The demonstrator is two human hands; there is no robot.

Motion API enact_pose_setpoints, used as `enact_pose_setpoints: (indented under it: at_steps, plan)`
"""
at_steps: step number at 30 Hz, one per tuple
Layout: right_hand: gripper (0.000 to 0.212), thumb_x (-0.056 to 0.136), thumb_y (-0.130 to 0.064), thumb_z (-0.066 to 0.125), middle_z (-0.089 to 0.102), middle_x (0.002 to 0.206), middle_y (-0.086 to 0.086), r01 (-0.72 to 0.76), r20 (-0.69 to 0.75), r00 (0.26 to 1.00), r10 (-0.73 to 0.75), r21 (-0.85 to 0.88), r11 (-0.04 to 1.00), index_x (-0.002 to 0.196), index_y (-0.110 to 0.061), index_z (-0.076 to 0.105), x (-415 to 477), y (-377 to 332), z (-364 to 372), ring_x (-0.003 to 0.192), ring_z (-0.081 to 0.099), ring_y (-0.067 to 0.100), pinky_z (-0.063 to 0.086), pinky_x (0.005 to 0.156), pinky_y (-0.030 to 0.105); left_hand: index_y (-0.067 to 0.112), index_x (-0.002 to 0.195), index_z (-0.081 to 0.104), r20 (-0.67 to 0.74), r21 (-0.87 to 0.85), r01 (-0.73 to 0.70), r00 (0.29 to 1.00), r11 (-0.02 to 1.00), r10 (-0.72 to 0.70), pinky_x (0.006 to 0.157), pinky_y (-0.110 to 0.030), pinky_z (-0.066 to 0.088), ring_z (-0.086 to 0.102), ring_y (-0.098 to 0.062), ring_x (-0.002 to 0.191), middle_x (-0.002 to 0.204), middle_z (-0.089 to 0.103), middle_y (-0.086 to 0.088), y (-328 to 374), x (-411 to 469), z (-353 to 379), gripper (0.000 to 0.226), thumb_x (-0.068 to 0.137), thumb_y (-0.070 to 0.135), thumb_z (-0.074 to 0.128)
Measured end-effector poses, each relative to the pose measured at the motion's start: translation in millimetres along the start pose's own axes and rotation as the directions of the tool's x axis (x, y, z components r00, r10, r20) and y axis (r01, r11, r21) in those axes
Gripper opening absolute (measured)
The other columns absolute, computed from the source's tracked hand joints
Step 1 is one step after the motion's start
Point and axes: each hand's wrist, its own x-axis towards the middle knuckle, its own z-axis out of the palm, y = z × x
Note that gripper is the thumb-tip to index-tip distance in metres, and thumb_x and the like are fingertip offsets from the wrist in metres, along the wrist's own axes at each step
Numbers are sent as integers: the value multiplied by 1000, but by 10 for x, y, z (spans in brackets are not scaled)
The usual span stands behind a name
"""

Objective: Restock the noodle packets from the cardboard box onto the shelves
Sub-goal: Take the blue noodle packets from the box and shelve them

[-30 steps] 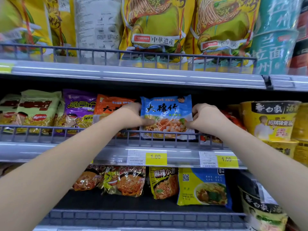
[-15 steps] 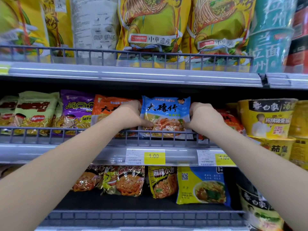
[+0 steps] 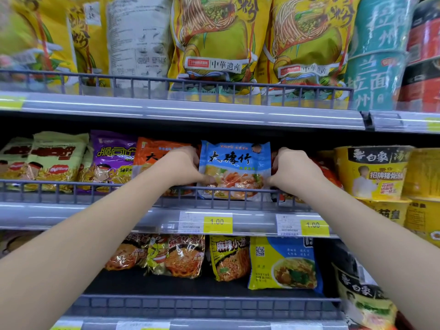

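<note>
A blue noodle packet (image 3: 235,170) stands upright on the middle shelf (image 3: 95,210), behind the grey wire rail. My left hand (image 3: 179,167) grips its left edge, thumb on the front near the bottom corner. My right hand (image 3: 291,170) grips its right edge in the same way. An orange packet (image 3: 152,156) sits just left of it, partly hidden by my left hand. A red packet (image 3: 329,172) on the right is mostly hidden behind my right hand. The cardboard box is out of view.
Purple (image 3: 112,158) and pale green (image 3: 47,158) packets fill the middle shelf's left; yellow noodle bowls (image 3: 373,172) stand at its right. Large yellow bags (image 3: 214,44) line the top shelf. The lower shelf holds several packets (image 3: 283,263), with dark bare shelf in front.
Both hands have closed in on the blue packet's sides and pressed it a little narrower and more upright. It stays in the same slot behind the rail.
</note>
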Motion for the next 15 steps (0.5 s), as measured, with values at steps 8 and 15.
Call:
enact_pose_setpoints:
  at_steps: [8,15]
  plan:
    - [28,81,-44,77,66,91,-12,138,6,990,-143,214,967,99,-31,60,-195,-76,-141,86,64,12,59,80,39,26,106,62,-210,-74,-66,976,995,49,84,-41,60,67,-10,89,90,70,11,-86,-310,-102,51,71,58,82]
    - [19,81,-39,76,69,82,-17,275,-52,960,-275,361,891,94,-31,64,-526,-375,-246,82,64,5,53,79,31,32,103,63,-300,149,-160,933,976,199,84,-42,58,63,-12,92,98,64,13,-41,-894,-259,27,82,46,75]
